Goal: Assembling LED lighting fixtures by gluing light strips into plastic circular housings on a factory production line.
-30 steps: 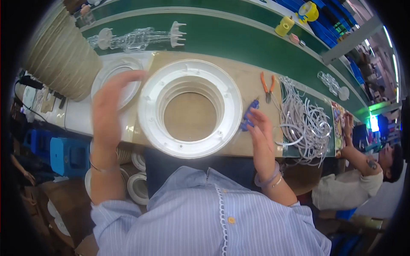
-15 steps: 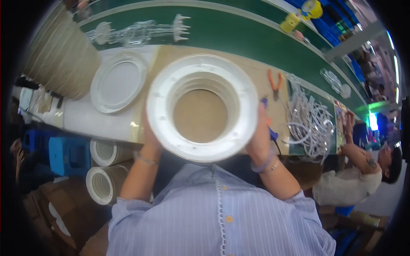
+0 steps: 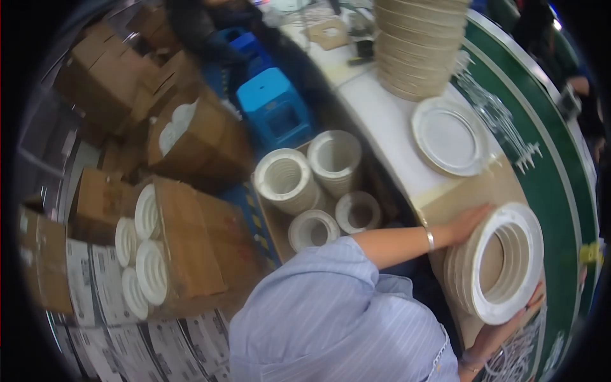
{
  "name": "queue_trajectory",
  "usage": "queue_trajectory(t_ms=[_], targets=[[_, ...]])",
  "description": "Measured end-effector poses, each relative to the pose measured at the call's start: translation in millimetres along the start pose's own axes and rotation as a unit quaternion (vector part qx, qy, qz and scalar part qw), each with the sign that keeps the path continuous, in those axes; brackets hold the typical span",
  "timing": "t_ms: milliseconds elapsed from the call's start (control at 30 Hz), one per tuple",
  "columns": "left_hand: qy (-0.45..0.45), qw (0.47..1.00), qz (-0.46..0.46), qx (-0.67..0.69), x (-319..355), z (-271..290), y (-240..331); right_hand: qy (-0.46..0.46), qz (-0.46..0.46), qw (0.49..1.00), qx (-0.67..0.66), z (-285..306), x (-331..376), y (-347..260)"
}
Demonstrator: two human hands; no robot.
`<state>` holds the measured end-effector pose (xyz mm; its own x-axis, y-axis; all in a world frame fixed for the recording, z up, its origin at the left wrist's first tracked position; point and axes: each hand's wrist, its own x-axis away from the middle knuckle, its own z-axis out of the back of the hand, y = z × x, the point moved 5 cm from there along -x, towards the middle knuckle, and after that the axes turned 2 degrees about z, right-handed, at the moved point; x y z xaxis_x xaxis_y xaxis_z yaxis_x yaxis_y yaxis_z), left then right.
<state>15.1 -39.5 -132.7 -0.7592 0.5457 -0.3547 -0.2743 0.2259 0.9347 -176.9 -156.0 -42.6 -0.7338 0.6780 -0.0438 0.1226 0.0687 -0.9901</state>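
A short stack of white plastic rings (image 3: 529,235) with wide flat rims stands at the right, on the brown board (image 3: 455,194). My left hand (image 3: 471,224) lies against the stack's side, its fingertips partly hidden behind the rim. On the opposite side my right hand (image 3: 531,304) grips the edge, fingers curved round it. Both palms are out of sight. Beyond my left hand rests a round white plate-like disc (image 3: 450,137). Loose clear and white strips (image 3: 512,353) lie beside my right forearm.
A tall stack of cream rings (image 3: 420,48) rises at the table's far end. Left of the table, an open carton holds several ring stacks (image 3: 283,177). A blue stool (image 3: 273,105) and a carton (image 3: 197,239) with white rings stand farther left. A green strip (image 3: 563,184) borders the table.
My view has swung left, bringing cartons and the stool into sight and shifting the held ring stack to the right of the picture. Both hands remain on the stack.
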Motion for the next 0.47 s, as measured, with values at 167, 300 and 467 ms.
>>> queue_trajectory(t_ms=[167, 300, 467], targets=[[-0.016, 1.000, 0.000, 0.020, 7, 15, 26, -0.053, 0.001, 0.998, 0.034, 24, -14, 33], [0.018, 0.993, -0.004, 0.119, 7, 9, 18, -0.043, 0.040, 0.994, 0.097, -10, 0, 9], [0.046, 0.986, 0.005, 0.158, 11, 4, 20, -0.011, -0.049, 0.996, -0.080, -8, -7, 19]])
